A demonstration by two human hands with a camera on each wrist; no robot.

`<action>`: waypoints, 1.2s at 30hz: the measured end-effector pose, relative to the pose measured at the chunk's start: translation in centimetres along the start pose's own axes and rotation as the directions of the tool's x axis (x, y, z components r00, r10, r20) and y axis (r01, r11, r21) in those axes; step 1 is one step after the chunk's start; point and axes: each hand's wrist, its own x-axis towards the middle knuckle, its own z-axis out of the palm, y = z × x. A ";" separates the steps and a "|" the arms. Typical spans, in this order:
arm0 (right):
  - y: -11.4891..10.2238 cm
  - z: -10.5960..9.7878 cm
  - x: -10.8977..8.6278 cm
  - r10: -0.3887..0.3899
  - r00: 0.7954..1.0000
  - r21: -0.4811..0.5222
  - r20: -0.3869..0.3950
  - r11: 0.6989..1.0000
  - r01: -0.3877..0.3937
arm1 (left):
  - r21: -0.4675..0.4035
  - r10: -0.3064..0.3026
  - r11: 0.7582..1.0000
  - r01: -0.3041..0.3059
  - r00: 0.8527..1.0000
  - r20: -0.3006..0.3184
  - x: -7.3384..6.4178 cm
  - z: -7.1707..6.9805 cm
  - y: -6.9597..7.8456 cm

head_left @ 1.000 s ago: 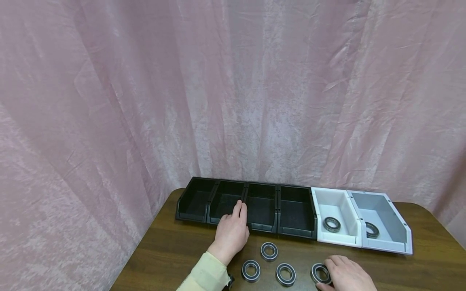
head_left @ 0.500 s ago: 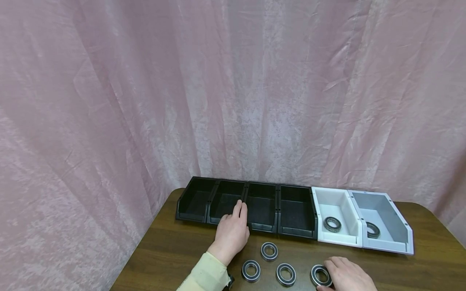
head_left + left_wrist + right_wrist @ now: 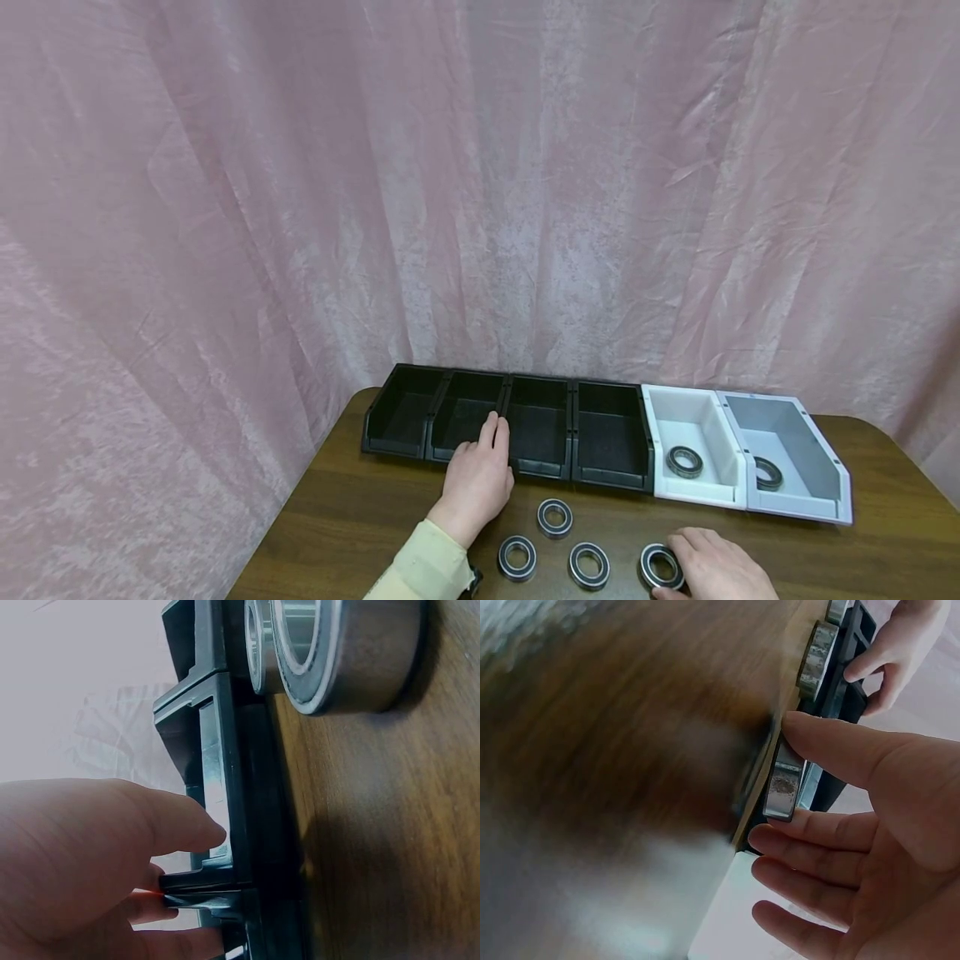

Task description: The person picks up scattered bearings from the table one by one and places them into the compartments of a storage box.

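My right hand is at the near right of the table, thumb and index finger pinching the rim of a ball bearing. In the right wrist view that bearing sits between thumb and index finger, the other fingers reaching out beside it. My left hand rests on the front edge of the black bins, around the divider between the second and third, index and middle fingers straight. It holds no bearing. Three more bearings lie flat between the hands: one farther back, one at left, one at right.
Several black bins stand in a row at the table's back. Joined to their right are a white bin and a light grey bin, each with one bearing inside. A pink curtain hangs behind the wooden table.
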 end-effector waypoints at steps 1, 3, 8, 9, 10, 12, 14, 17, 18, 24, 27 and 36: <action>0.0 0.0 0.0 -0.002 1.000 -0.004 -0.005 1.000 0.002 | -0.001 0.000 1.000 0.000 1.000 0.001 0.0 0.0 0.0; 0.0 0.0 0.0 0.003 1.000 -0.006 -0.003 1.000 -0.003 | -0.003 -0.001 1.000 0.001 1.000 0.004 0.0 0.0 0.0; -0.3 -0.2 0.0 0.031 0.999 0.013 0.013 0.999 -0.031 | -0.004 0.001 1.000 -0.001 1.000 0.006 0.0 0.1 0.0; -0.3 -0.3 0.0 0.031 0.999 0.013 0.011 0.999 -0.031 | -0.004 0.001 1.000 -0.001 1.000 0.006 0.0 0.1 0.0; -0.3 -0.3 0.0 0.030 1.000 0.011 0.005 0.999 -0.030 | -0.004 0.001 1.000 -0.001 1.000 0.004 0.1 0.1 -0.1; -0.4 -0.5 -0.1 0.023 1.000 0.000 -0.013 1.000 -0.023 | -0.005 -0.001 1.000 0.001 1.000 0.008 0.1 0.1 -0.1; -0.5 -0.6 -0.2 0.021 0.999 -0.011 -0.031 1.000 -0.022 | -0.006 -0.002 1.000 0.002 1.000 0.010 0.1 0.1 -0.1; -0.5 -0.8 -0.4 0.018 0.998 -0.030 -0.060 0.999 -0.020 | -0.006 -0.003 1.000 0.003 1.000 0.015 0.0 0.2 -0.1; -0.5 -0.9 -0.5 0.015 0.997 -0.038 -0.074 0.999 -0.018 | -0.007 -0.002 1.000 0.002 1.000 0.013 0.0 0.2 -0.1; -0.7 -1.4 -0.8 0.007 0.993 -0.058 -0.120 0.998 -0.014 | -0.011 -0.005 1.000 0.005 1.000 0.018 0.0 0.2 -0.1; -0.8 -1.7 -0.7 0.008 0.993 -0.049 -0.120 0.999 -0.014 | -0.010 -0.006 1.000 0.007 1.000 0.020 0.1 0.2 -0.1; -1.2 -2.7 -0.8 -0.061 0.959 -0.124 -0.278 0.992 0.027 | 0.001 0.006 1.000 -0.006 1.000 0.001 0.0 0.1 -0.1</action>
